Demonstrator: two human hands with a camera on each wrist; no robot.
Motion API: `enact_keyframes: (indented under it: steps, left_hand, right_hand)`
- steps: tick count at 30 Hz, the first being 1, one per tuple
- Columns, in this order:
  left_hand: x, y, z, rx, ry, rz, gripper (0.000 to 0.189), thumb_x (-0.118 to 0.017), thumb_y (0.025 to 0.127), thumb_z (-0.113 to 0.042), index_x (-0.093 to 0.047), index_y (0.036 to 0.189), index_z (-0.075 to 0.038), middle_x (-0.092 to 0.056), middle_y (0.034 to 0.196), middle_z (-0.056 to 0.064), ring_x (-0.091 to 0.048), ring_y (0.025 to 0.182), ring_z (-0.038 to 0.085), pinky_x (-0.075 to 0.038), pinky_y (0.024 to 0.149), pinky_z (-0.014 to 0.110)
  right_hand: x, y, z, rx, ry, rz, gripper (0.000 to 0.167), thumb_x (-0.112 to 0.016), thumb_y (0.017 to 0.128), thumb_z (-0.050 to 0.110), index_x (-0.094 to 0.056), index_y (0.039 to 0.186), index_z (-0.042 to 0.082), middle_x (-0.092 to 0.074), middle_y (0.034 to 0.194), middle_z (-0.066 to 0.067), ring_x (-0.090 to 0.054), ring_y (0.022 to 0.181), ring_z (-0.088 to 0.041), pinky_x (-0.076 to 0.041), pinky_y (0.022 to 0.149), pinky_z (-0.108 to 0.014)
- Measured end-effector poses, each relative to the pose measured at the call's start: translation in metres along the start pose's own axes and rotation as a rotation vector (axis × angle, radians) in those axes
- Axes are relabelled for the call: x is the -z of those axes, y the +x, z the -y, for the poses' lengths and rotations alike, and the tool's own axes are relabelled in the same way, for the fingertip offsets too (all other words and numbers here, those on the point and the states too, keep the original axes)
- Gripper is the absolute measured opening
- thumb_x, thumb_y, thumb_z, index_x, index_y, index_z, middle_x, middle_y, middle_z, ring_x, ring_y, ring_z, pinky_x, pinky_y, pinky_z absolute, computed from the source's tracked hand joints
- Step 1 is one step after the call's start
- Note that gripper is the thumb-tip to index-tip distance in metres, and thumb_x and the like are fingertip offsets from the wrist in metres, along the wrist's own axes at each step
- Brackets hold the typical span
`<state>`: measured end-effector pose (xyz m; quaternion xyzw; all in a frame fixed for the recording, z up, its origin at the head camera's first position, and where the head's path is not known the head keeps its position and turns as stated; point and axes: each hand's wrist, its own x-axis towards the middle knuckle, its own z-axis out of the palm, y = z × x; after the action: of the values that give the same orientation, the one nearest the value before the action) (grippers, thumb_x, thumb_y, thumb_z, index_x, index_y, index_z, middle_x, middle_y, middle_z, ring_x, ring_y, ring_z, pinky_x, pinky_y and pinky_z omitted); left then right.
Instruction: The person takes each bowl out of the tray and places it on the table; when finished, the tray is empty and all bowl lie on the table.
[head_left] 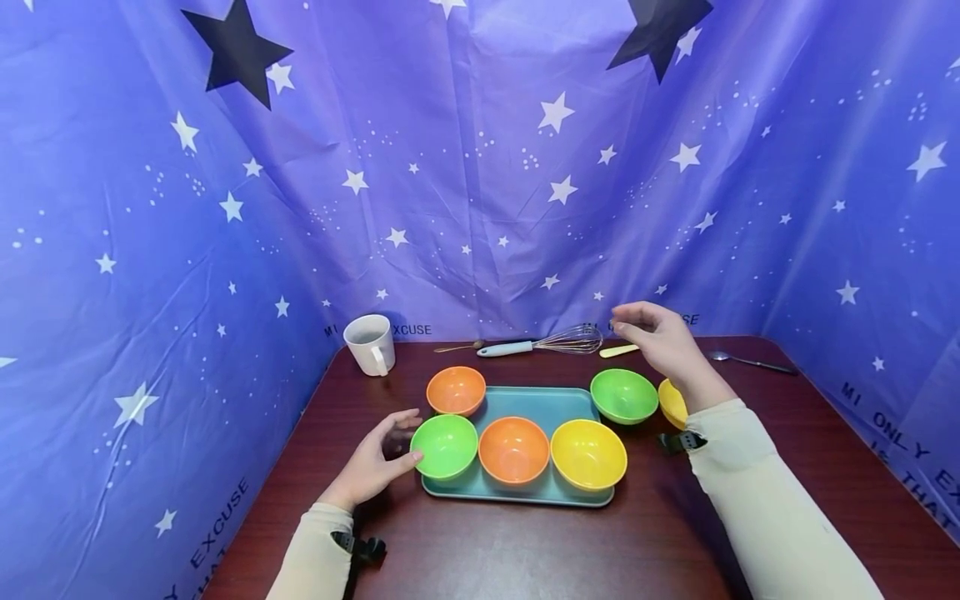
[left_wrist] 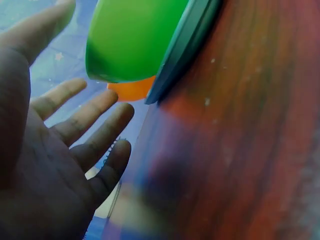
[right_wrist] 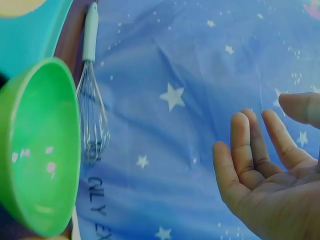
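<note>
At the left end of the blue-green tray (head_left: 536, 400), my left hand (head_left: 371, 462) is beside a light green bowl (head_left: 444, 447), fingers spread and relaxed; the left wrist view has a gap between the hand and this bowl. An orange bowl (head_left: 514, 451) and a yellow bowl (head_left: 588, 455) line up with it along the tray's front. Another orange bowl (head_left: 456, 391) sits at the tray's back left corner. My right hand (head_left: 663, 346) is raised above the table's right side, its fingers loosely bent and holding nothing. Nearest to it are a second green bowl (head_left: 624, 396) and a partly hidden yellow bowl (head_left: 672, 404).
A white mug (head_left: 370, 344) stands at the back left. Along the back edge lie a small spoon (head_left: 461, 347), a whisk (head_left: 540, 342), a pale yellow handle (head_left: 618, 351) and a metal spoon (head_left: 750, 362). A starry blue cloth (head_left: 465, 275) hangs around the table.
</note>
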<state>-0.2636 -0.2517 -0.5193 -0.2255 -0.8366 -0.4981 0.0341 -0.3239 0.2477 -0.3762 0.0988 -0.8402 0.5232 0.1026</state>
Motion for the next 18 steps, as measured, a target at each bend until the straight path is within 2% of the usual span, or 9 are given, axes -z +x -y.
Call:
enact_keyframes:
  steps: [7,12,18]
  left_hand:
    - [-0.003,-0.005,0.003,-0.035,-0.039,0.065,0.078,-0.084,0.091,-0.02,-0.044,0.157,-0.007,-0.061,0.14,0.005,-0.064,0.118,0.028,-0.054,0.098,0.042]
    - [-0.003,-0.005,0.007,-0.034,-0.026,0.089,0.084,-0.086,0.088,-0.022,-0.042,0.158,-0.008,-0.062,0.137,0.001,-0.064,0.117,0.025,-0.054,0.096,0.038]
    - [-0.005,-0.005,0.009,-0.026,-0.008,0.102,0.09,-0.089,0.085,-0.026,-0.042,0.159,-0.009,-0.063,0.132,-0.001,-0.063,0.117,0.023,-0.052,0.099,0.043]
  right_hand:
    - [-0.013,0.013,0.012,0.026,0.02,0.07,0.037,-0.064,0.106,0.021,-0.063,0.138,0.001,-0.064,0.135,-0.02,-0.061,0.118,-0.025,-0.05,0.092,-0.023]
    - [-0.024,0.019,0.013,0.005,0.092,0.116,0.039,-0.065,0.106,0.018,-0.061,0.139,-0.001,-0.062,0.136,-0.025,-0.061,0.116,-0.025,-0.057,0.082,-0.025]
    - [-0.043,0.026,0.01,0.016,0.027,0.139,0.035,-0.067,0.104,0.017,-0.065,0.135,0.001,-0.066,0.131,-0.02,-0.06,0.111,-0.025,-0.051,0.086,-0.028]
